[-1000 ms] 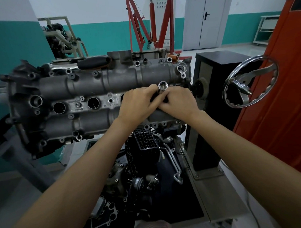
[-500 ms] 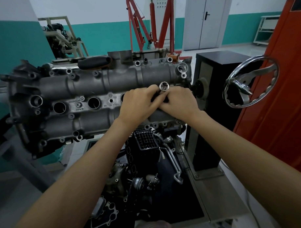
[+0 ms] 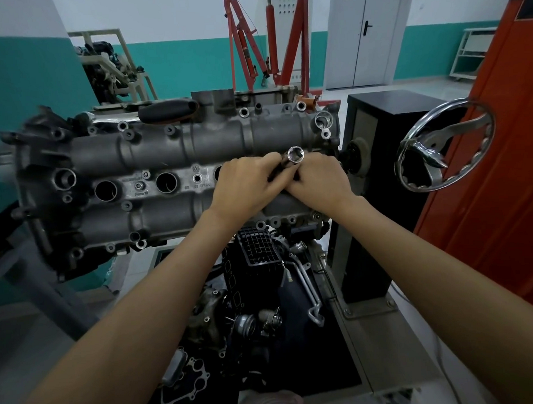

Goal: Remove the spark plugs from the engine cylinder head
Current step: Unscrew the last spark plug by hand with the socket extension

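Teal-walled workshop, engine on a stand. Both hands meet at the right-hand plug well: left hand [image 3: 246, 184] and right hand [image 3: 319, 182] curl together round a spark plug socket [image 3: 295, 155] standing up between them from the cylinder head [image 3: 154, 151]. Probably seating or turning it; next needs steady rotation. Open wells [image 3: 166, 182] lie left of them. Versus earlier, hardly anything has shifted.
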